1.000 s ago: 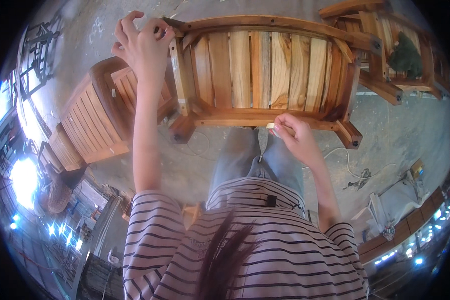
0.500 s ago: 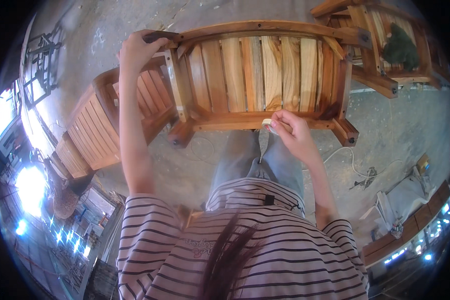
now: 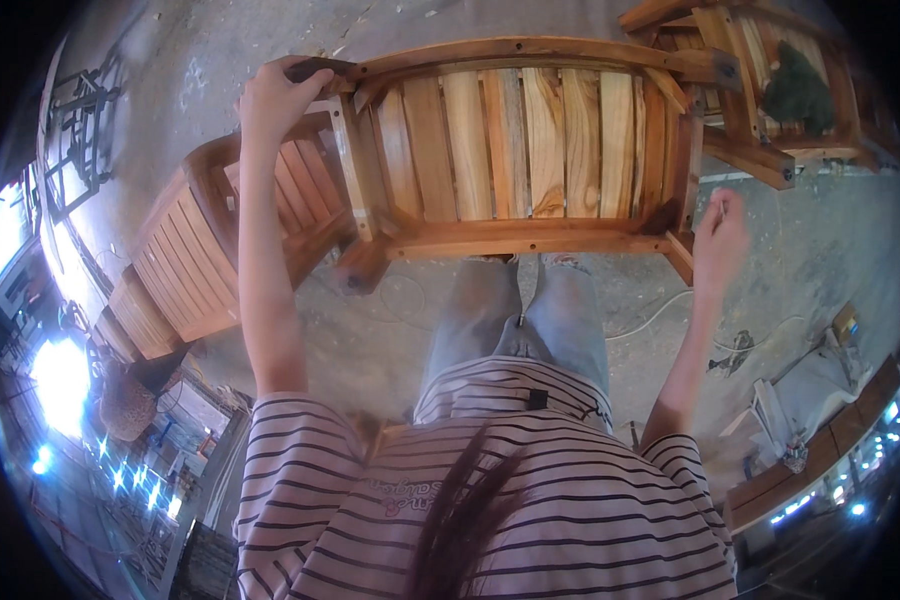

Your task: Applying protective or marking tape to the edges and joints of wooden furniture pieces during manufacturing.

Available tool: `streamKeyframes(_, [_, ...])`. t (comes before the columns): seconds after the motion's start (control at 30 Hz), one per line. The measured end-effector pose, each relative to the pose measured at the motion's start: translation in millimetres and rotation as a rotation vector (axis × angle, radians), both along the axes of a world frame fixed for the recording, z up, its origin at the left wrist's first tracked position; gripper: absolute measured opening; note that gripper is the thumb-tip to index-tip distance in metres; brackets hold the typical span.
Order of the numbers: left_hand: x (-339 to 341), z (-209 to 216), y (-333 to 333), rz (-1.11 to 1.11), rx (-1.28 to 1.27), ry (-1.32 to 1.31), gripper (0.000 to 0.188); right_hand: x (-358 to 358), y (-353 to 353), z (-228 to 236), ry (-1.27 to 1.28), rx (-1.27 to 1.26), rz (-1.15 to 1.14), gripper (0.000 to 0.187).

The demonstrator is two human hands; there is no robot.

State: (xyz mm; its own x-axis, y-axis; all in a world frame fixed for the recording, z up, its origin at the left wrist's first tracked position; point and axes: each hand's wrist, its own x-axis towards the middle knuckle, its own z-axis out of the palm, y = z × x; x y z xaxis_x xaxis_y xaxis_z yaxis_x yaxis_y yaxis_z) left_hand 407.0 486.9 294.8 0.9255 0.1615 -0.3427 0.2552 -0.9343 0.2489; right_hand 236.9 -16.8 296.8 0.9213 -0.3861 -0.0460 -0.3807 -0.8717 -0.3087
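Observation:
A slatted wooden bench [image 3: 525, 150] with short legs stands in front of me, turned so that the slats and frame joints face up. My left hand [image 3: 275, 100] is closed around the dark end of the leg [image 3: 315, 72] at its far left corner. Beside the near right leg [image 3: 680, 262], my right hand [image 3: 722, 238] is raised with the fingers curled together, slightly smeared by motion. What sits inside those fingers is hidden.
Another slatted wooden seat [image 3: 195, 255] stands at the left. More wooden furniture [image 3: 745, 90] is at the far right, with a dark green cloth [image 3: 800, 90] on it. A pale cord [image 3: 660, 315] lies on the concrete floor. Long brown boards [image 3: 820, 445] lie at the lower right.
My right hand has moved right, from the middle of the bench's near rail to beside its right leg. The small pale roll-like piece it pinched no longer shows clearly. My left hand keeps its grip.

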Motion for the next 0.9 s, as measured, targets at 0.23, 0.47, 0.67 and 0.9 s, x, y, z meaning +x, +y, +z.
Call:
streamKeyframes(0.23, [-48,28,-8,-0.010,-0.087,-0.122,0.041,-53,-36,-40,0.183,-0.039,-0.056,0.018])
streamKeyframes(0.47, [-138,80,24,0.232,-0.730,0.265,0.055,-172,-35,-42,0.001,0.019,-0.077,0.020])
streamKeyframes(0.67, [-120,-47,20,1.064,-0.876,0.405,0.070,-229,-42,-54,0.050,0.145,-0.066,0.017])
streamKeyframes(0.9, [-144,-75,-2,0.899,-1.316,0.738,0.067,-155,-156,-91,0.071,0.291,0.127,0.026])
